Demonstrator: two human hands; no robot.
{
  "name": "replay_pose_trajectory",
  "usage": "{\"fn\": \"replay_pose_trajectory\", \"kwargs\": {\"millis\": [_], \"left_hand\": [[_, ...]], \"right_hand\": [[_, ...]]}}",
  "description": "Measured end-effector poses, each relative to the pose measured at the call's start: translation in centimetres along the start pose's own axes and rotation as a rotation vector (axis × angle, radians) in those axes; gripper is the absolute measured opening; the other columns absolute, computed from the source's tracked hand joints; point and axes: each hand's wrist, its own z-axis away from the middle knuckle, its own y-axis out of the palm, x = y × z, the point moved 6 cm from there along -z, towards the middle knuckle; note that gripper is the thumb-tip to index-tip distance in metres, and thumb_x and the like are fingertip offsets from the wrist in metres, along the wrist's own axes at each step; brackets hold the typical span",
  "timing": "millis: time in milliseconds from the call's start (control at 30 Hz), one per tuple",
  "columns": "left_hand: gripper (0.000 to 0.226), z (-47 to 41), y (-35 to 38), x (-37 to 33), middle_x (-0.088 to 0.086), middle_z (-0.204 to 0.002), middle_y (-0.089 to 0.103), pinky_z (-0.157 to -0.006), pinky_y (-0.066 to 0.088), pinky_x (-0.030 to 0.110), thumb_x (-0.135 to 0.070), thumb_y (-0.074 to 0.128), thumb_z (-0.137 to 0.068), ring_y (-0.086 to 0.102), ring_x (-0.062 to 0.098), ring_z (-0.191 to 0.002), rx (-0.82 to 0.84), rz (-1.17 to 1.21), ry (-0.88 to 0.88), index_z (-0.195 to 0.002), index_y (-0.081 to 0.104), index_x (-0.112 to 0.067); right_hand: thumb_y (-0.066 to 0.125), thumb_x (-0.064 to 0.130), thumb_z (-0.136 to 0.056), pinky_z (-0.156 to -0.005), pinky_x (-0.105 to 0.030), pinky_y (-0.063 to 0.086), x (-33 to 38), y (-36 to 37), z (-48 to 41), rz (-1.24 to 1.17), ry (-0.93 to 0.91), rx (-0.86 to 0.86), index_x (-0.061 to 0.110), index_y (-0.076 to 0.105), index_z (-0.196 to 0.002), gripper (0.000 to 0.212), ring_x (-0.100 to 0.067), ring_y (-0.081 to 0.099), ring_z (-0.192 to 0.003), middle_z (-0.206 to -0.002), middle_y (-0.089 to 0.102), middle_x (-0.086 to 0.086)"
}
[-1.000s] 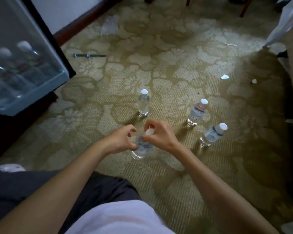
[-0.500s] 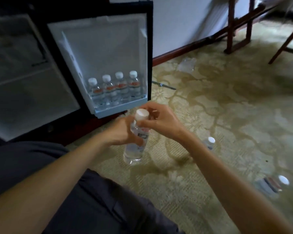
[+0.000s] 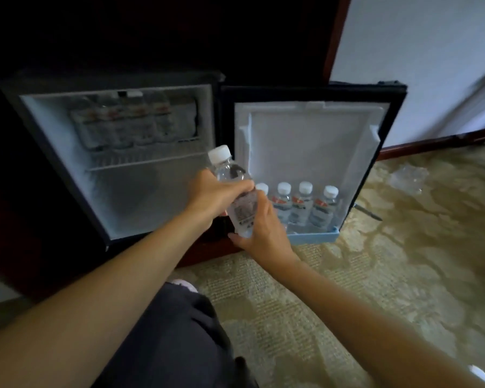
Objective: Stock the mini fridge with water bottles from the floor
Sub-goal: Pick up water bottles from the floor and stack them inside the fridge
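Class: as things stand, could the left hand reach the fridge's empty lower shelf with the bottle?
Probably yes. The left hand grips the bottle before the open fridge; nothing visibly blocks the lower shelf.

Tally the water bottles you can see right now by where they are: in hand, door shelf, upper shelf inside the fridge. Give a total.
In hand: 1, the held bottle, gripped by the left hand and right hand.
Door shelf: 4, the door bottles.
Upper shelf inside the fridge: 4 discernible, the shelf bottles, though dim and blurred.
Total: 9
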Motion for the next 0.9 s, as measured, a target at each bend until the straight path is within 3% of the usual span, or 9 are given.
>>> {"fn": "replay_pose_trajectory", "kwargs": {"millis": [67,200,367,467,567,700,800,900], "left_hand": [[0.026,-1.9,-2.3,-1.5,-0.003,-0.077,0.064,-0.049,0.054,0.021,-0.031,0.076,-0.068,0.062,0.010,-0.067,-0.044,0.000,0.035,-0.074,0.053,-0.022],[0.027,-6.5,-6.7,-2.4,0.003,-0.092,0.065,-0.071,0.060,0.037,-0.036,0.072,-0.075,0.067,0.020,-0.085,-0.040,-0.059,0.072,-0.079,0.048,-0.023],[0.047,-12.6,-11.3,-0.5,0.009,-0.109,0.058,-0.075,0.057,0.037,-0.029,0.059,-0.087,0.063,0.025,-0.096,0.003,-0.231,0.040,-0.127,0.039,-0.012],[0.040,-15.7,-13.3,0.8,0.015,-0.120,0.056,-0.082,0.056,0.043,-0.024,0.051,-0.091,0.061,0.029,-0.101,-0.010,-0.339,0.016,-0.127,0.040,-0.010],[0.038,-18.8,-14.3,2.0,0.014,-0.126,0.053,-0.082,0.053,0.038,-0.016,0.046,-0.092,0.057,0.024,-0.098,-0.003,-0.437,0.011,-0.129,0.041,-0.008],[0.036,-22.9,-14.9,3.0,0.011,-0.129,0.054,-0.079,0.041,0.028,-0.010,0.046,-0.092,0.054,0.022,-0.102,-0.012,-0.540,0.087,-0.128,0.043,-0.007],[0.033,-25.2,-15.5,3.7,0.012,-0.126,0.055,-0.084,0.041,0.028,-0.006,0.049,-0.090,0.054,0.025,-0.112,-0.058,-0.547,0.142,-0.123,0.046,-0.005],[0.031,-26.9,-15.7,4.7,0.010,-0.120,0.056,-0.082,0.045,0.029,-0.007,0.050,-0.090,0.056,0.021,-0.104,-0.045,-0.546,0.188,-0.120,0.046,-0.006]], "right_hand": [[0.074,0.021,-0.072,-0.087,-0.037,0.048,2.0,0.6,-3.5,-0.059,-0.011,-0.062,0.009,0.027,-0.134,0.079,-0.025,0.048,-0.114,-0.126,0.045,-0.008],[0.071,0.015,-0.069,-0.067,-0.030,0.050,4.8,2.5,-9.8,-0.201,0.031,0.049,0.015,0.031,-0.121,0.066,-0.022,0.059,-0.093,-0.107,0.054,-0.003],[0.070,0.013,-0.069,-0.069,-0.032,0.053,6.0,6.0,-15.9,-0.311,0.144,0.150,0.020,0.031,-0.123,0.068,-0.022,0.060,-0.093,-0.097,0.053,0.002],[0.070,0.011,-0.068,-0.075,-0.034,0.053,6.1,7.9,-19.7,-0.386,0.212,0.093,0.019,0.034,-0.119,0.064,-0.022,0.060,-0.093,-0.098,0.054,0.001],[0.068,0.007,-0.069,-0.067,-0.032,0.054,5.7,10.2,-23.4,-0.437,0.271,0.075,0.023,0.031,-0.108,0.056,-0.024,0.062,-0.086,-0.096,0.057,-0.004],[0.071,0.010,-0.069,-0.053,-0.024,0.049,5.1,12.6,-28.4,-0.429,0.300,-0.027,0.023,0.038,-0.109,0.054,-0.017,0.061,-0.077,-0.092,0.059,-0.001],[0.078,0.016,-0.063,-0.060,-0.028,0.054,4.3,13.6,-31.6,-0.454,0.270,-0.205,0.023,0.042,-0.103,0.054,-0.017,0.062,-0.081,-0.094,0.063,0.001],[0.081,0.019,-0.059,-0.077,-0.038,0.056,3.2,14.6,-34.4,-0.388,0.251,-0.315,0.017,0.045,-0.111,0.063,-0.023,0.064,-0.093,-0.104,0.065,-0.005]]}}
